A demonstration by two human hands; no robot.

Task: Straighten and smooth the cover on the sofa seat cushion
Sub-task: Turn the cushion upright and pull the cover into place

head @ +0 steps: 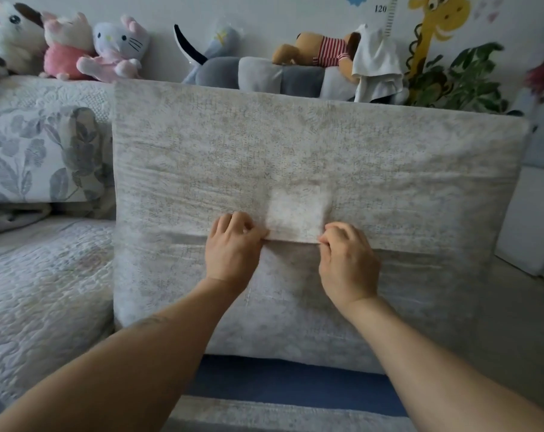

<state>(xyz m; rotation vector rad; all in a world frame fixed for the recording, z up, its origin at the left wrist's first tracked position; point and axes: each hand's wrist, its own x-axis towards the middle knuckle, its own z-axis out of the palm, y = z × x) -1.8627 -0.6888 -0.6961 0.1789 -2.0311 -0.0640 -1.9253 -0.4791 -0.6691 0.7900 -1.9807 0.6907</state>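
Pinching the overlapping hem of the mottled beige-grey woven cover (311, 145), both hands work at the middle of the big square seat cushion (158, 307), which stands propped upright against the sofa back. The left hand (231, 247) grips the fold with curled fingers just left of a pale square patch (295, 210); the right hand (347, 260) nips the same edge just right of it, so the patch sits between and slightly above the two grips. Outward from each hand the flap line runs fairly straight toward the cushion's sides. Above the grips the fabric shows faint horizontal ripples; below them it looks flatter. By my reckoning the closure is being aligned, with smoothing the face and laying the cushion back onto the seat left to do.
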